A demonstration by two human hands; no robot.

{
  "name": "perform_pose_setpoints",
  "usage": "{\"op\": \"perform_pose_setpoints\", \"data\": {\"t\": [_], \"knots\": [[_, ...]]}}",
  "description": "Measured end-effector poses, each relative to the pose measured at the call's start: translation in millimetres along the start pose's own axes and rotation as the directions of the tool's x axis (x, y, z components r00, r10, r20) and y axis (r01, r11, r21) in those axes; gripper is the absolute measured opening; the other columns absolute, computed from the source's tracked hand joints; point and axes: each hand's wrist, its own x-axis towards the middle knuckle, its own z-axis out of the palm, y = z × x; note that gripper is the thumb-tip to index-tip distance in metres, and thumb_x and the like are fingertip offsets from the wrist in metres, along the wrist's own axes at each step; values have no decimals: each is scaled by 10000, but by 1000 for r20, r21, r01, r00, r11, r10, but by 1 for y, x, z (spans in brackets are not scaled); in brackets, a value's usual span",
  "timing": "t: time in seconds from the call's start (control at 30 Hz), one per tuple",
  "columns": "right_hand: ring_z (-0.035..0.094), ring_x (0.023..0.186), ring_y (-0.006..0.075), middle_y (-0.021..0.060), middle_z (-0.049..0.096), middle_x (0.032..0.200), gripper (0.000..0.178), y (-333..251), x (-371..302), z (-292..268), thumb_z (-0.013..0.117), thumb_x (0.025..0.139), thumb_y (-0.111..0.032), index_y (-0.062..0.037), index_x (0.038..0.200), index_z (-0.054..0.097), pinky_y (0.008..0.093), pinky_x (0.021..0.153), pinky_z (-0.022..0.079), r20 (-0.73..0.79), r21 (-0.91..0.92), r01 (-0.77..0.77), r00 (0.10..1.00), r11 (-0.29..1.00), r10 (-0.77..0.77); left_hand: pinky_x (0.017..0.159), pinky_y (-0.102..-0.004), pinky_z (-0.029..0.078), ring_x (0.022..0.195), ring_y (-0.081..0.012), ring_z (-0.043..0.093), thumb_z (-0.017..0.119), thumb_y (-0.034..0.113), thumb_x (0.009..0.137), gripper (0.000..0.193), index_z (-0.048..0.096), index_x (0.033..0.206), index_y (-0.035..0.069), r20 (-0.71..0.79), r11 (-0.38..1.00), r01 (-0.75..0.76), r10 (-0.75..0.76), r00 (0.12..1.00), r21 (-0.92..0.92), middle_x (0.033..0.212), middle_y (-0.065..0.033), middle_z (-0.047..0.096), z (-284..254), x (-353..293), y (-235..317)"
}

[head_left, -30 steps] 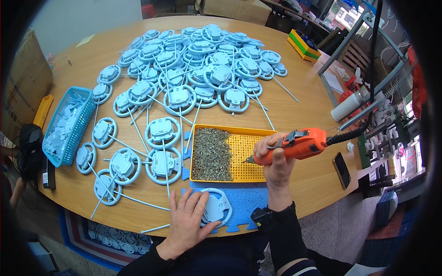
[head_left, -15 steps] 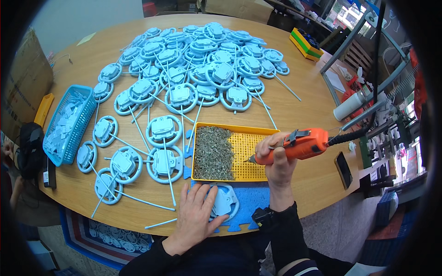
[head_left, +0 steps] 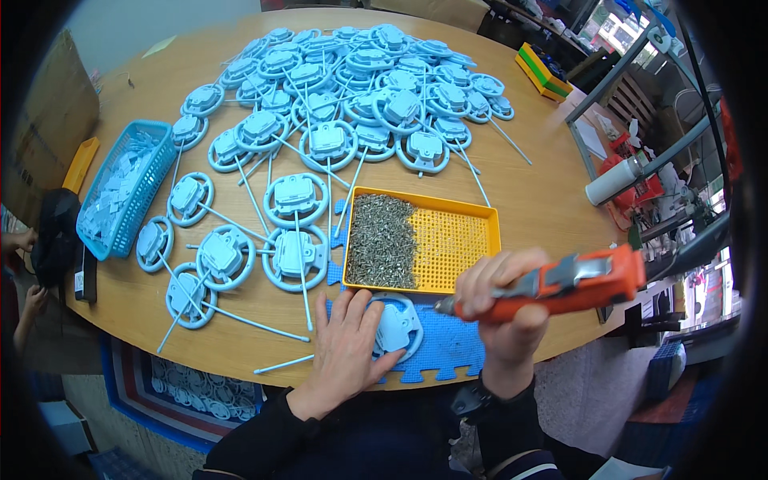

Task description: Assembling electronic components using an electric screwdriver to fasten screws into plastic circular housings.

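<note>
An orange-red electric screwdriver (head_left: 560, 286) is gripped in my right hand (head_left: 512, 308), its dark tip pointing left over the blue foam mat (head_left: 452, 340). My left hand (head_left: 346, 348) lies with fingers stretched out on the left side of a light-blue ring-shaped plastic piece (head_left: 398, 328) with a flat centre plate. That piece rests on the mat, and its thin rod sticks out left from under my hand. Directly behind it stands a yellow perforated tray (head_left: 460, 248), with a heap of small metal screws (head_left: 382, 240) in its left half.
Many similar ringed pieces with rods (head_left: 328, 142) pile up across the table's far side and left. A blue basket (head_left: 128, 192) of small pale parts stands at the left. Yellow-green bins (head_left: 544, 74) sit far right. Another person's hand (head_left: 34, 300) shows at the left edge.
My right hand has brought the screwdriver from over the yellow tray nearer to me and slightly right, beside the ring piece. My left hand stays on that piece. The whole view has shifted slightly.
</note>
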Motion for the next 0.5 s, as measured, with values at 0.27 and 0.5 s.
{"op": "perform_pose_setpoints", "data": {"t": [0.27, 0.5], "knots": [[553, 588, 165, 60, 555, 674, 502, 17, -22, 14, 741, 763, -462, -46, 906, 500, 303, 559, 467, 91, -22, -114, 989, 993, 115, 1006, -572, 238, 1182, -348, 400, 793, 383, 614, 700, 513, 1145, 24, 1, 999, -2, 2, 1000, 49, 1207, -152, 464, 4, -2, -2], [548, 591, 165, 55, 549, 666, 474, 19, -29, 19, 757, 760, -429, -54, 894, 499, 300, 556, 461, 87, -33, -113, 990, 993, 115, 1004, -558, 226, 1186, -336, 393, 768, 387, 658, 671, 527, 1166, 20, 20, 1000, 3, -3, 1000, 19, 1212, -156, 458, 2, -5, -2]]}}
